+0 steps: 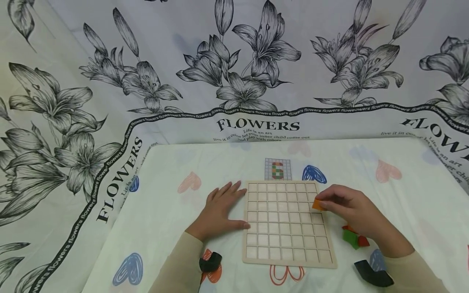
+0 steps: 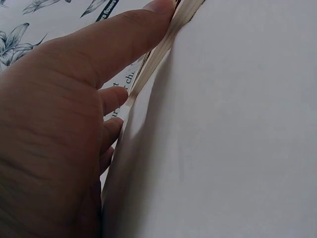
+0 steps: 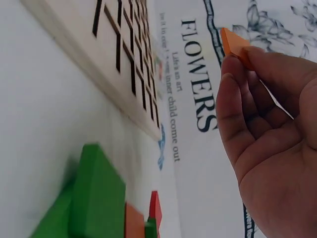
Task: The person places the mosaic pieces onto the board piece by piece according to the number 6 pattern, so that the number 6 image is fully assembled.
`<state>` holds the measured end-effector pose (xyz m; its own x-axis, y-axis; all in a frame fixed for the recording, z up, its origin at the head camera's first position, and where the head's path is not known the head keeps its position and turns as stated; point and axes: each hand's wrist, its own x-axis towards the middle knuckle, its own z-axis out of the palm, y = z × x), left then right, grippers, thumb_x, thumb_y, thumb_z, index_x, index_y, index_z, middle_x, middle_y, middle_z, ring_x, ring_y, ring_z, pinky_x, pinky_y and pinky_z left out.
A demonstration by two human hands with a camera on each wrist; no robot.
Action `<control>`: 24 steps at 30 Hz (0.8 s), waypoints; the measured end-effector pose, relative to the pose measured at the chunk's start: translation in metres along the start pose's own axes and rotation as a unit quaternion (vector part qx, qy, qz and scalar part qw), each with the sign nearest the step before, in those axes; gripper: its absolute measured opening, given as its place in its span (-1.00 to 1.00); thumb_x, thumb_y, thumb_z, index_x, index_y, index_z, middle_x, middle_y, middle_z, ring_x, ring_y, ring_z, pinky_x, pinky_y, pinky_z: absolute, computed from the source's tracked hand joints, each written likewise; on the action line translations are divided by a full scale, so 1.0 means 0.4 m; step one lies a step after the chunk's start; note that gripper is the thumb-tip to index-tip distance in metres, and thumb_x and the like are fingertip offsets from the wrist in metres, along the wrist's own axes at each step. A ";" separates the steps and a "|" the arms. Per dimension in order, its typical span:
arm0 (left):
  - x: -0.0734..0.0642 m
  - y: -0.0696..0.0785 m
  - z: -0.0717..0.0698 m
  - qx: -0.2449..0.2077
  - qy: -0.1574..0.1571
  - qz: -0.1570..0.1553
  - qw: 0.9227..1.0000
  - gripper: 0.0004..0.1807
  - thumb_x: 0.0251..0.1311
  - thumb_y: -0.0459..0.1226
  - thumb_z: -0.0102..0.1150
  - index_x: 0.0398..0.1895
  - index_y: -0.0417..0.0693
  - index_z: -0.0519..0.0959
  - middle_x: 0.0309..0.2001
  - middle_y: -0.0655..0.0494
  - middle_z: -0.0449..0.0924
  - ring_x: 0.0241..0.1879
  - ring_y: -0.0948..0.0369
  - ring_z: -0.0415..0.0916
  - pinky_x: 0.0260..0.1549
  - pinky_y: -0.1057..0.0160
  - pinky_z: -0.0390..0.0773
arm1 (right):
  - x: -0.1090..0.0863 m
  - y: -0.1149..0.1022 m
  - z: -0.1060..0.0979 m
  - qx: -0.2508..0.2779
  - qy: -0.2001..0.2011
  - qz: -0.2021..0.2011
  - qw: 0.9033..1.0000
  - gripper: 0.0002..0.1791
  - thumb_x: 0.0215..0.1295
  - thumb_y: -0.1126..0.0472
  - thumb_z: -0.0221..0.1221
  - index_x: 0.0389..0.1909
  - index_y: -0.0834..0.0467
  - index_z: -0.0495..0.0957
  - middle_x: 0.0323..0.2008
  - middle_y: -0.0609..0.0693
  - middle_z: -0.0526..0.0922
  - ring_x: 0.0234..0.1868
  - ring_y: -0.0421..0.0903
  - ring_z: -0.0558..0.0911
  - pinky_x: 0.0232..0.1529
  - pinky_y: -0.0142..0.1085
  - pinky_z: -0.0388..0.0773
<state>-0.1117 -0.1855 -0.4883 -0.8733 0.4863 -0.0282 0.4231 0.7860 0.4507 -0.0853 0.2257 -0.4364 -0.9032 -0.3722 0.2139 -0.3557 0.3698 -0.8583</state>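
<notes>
Fingers of my right hand (image 1: 351, 209) pinch an orange block (image 1: 318, 205) over the wooden grid board's (image 1: 287, 228) right edge, while my left hand (image 1: 221, 207) lies flat, relaxed against its left edge.

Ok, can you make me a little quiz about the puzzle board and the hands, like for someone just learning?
1. True or false: the wooden grid board already has coloured pieces in its squares.
2. What colour is the piece pinched by the right hand? A green, B orange, C black.
3. Where does the left hand rest?

Key:
1. False; every square looks bare.
2. B, orange.
3. Flat on the cloth, its thumb against the board's left edge.
</notes>
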 end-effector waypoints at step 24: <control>-0.001 -0.003 -0.001 -0.005 0.002 0.011 1.000 0.15 0.14 0.51 0.33 0.75 0.34 0.23 0.76 0.32 -0.06 0.72 0.23 -0.26 0.57 -0.17 -0.23 | 0.139 -0.040 0.074 -0.031 -0.018 0.074 0.997 -0.91 0.51 0.25 0.40 -0.05 0.08 0.77 -0.09 -0.10 0.75 -0.11 -0.05 0.70 -0.09 -0.30 0.67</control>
<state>-0.1121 -0.1869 -0.4883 -0.8650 0.5016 -0.0149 0.4394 0.7714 0.4603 -0.1228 0.1737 -0.4245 -0.9381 -0.3396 0.0684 -0.2336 0.4743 -0.8488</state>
